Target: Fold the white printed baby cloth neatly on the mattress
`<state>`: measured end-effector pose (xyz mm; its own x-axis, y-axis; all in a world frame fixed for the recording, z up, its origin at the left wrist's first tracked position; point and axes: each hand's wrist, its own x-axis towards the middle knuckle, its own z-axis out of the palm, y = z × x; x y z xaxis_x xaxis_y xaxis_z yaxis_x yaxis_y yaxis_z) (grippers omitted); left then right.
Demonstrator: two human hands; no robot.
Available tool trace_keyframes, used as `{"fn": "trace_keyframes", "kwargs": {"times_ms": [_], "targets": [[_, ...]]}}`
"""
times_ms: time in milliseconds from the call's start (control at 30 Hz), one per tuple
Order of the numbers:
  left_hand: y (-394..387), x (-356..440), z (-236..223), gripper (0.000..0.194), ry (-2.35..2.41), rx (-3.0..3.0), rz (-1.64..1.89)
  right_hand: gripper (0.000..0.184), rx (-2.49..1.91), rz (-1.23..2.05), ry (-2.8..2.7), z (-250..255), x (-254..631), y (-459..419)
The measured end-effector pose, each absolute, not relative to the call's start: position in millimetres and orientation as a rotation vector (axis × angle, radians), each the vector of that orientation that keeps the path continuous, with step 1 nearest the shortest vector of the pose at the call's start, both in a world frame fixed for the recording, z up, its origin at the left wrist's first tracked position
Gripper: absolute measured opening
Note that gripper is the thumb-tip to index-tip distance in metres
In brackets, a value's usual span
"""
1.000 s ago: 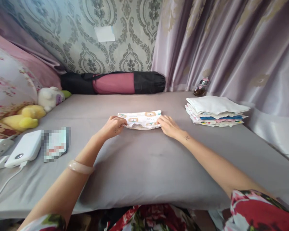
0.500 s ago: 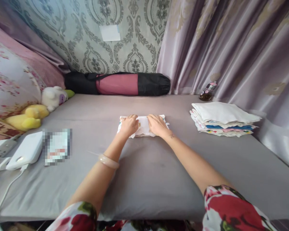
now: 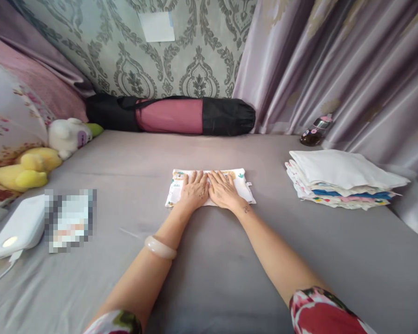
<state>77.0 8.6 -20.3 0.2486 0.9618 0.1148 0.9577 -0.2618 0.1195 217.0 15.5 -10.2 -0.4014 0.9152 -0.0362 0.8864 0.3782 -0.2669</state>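
Note:
A folded white cloth [image 3: 243, 186] with small coloured prints lies flat on the grey sheet in front of me, a little tag sticking out at its right side. My left hand [image 3: 196, 189] rests palm down on its middle, fingers stretched out. Close beside it, my right hand [image 3: 225, 189] also lies flat on the cloth, fingers pointing away from me. Neither hand grips anything. The middle of the cloth is hidden under both hands.
To the right stands a stack of folded cloths [image 3: 344, 171], with a bottle [image 3: 313, 132] behind it. A long black and pink bag [image 3: 170, 115] lies along the wall. At left are plush toys [image 3: 24, 171], a white power bank [image 3: 21, 227] with a cable, and a blurred packet [image 3: 72, 218].
Both hands have gone from curled fingers on the cloth's far edge to lying flat and closer together on it. The folded cloth's printed side now shows on top. The view has shifted slightly.

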Motion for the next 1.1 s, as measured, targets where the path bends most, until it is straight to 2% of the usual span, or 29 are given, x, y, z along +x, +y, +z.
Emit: {"fn": "trace_keyframes", "kwargs": {"times_ms": [233, 367, 567, 833, 1100], "targets": [[10, 77, -19, 0.052, 1.898, 2.427, 0.286, 0.058, -1.616, 0.390, -2.513, -8, 223, 20], [9, 78, -19, 0.052, 1.945, 2.454, 0.419, 0.056, -1.633, 0.232, -2.444, -8, 229, 19], [11, 79, -25, 0.053, 1.862, 2.451, 0.287, 0.054, -1.662, 0.201, -2.430, -19, 230, 19], [11, 78, -27, 0.053, 1.862, 2.461, 0.294, 0.054, -1.670, 0.229, -2.424, -19, 231, 20], [9, 64, -24, 0.054, 2.152, 2.394, 0.354, 0.058, -1.876, 0.226, -2.236, -17, 232, 18]]}}
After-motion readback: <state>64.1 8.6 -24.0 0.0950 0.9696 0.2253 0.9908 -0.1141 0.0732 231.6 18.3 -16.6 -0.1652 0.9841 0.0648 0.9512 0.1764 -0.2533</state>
